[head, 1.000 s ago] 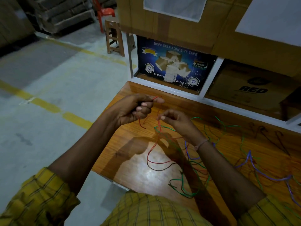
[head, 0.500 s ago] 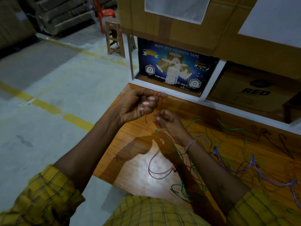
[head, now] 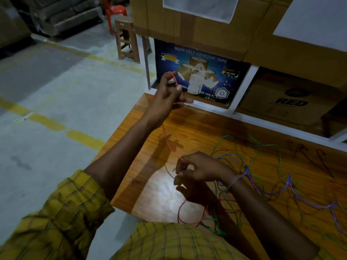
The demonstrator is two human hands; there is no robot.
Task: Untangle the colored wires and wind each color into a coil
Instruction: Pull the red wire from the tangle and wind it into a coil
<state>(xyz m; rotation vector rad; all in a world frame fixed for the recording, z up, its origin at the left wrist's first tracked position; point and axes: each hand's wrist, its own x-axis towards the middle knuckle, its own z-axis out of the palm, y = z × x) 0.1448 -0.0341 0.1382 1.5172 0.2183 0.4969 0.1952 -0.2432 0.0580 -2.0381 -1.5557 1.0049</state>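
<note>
At the near edge of the table point(head: 131, 194), a loop of the red wire point(head: 170, 145) lies just in front of the person's body, next to some green wire point(head: 216, 228) ends. A little farther, the right hand point(head: 201, 169) is low above the table with fingers curled; thumb and forefinger seem to pinch the red wire where it comes out of the tangle. From there the red wire goes up and to the left in one free line to the left hand point(head: 167, 96), which is raised far over the table's far left corner, in front of the blue tape box point(head: 202, 72); its fingers are curled and hold a small red loop at the top. Half a second ago the two hands were close together near the middle of the table; now the left hand has moved up and away, so a long piece of red wire is pulled out straight between them. I judge this to mean the red wire is coming free from the others, but the winding of it has hardly begun. To the right of the right hand, the rest is spread on the table: green wire and purple wire point(head: 289, 184) crossing each other, still mixed. I count three colors: red, green and purple; how many separate pieces each color has I cannot tell. There are two hands, one tape box, and one brown box point(head: 293, 102) marked RED at the far right.
</note>
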